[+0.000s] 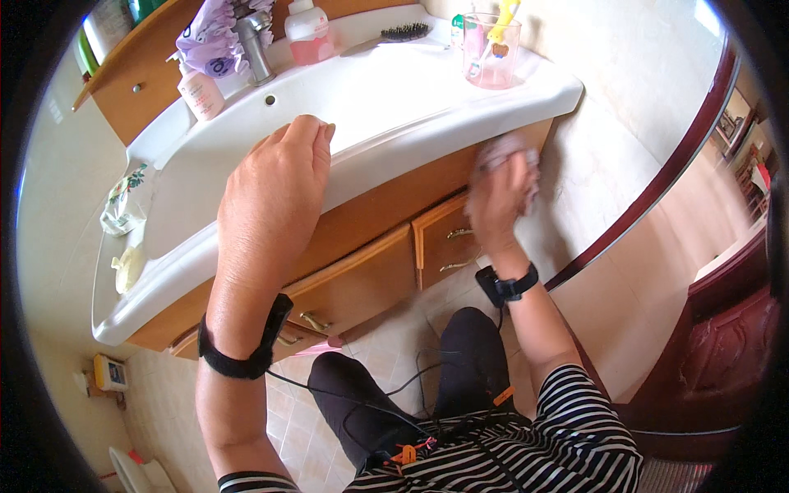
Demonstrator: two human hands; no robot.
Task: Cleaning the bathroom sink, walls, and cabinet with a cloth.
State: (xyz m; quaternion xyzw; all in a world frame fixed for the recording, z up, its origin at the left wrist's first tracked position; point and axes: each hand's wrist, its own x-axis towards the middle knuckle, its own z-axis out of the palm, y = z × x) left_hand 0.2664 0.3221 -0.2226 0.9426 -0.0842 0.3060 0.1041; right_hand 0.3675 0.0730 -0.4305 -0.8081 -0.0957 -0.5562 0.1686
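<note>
My right hand (498,204), blurred by motion, presses a crumpled greyish-pink cloth (526,156) against the right end of the wooden cabinet (394,209), just under the basin's rim. Some of its fingers lie over the cloth. My left hand (275,177) hangs above the front edge of the white washbasin (185,201), back of the hand up. Its fingers are curled together, with the thumb tip beside them. The palm side is hidden, so anything inside it does not show.
A tap (253,49) stands at the back, with a lilac bunched thing (209,45) beside it. Pump bottle (199,90), pink bottle (307,37), hairbrush (406,31) and pink cup (491,57) line the rim. Soap (126,269) lies left. A dark-red door frame (649,193) rises at right.
</note>
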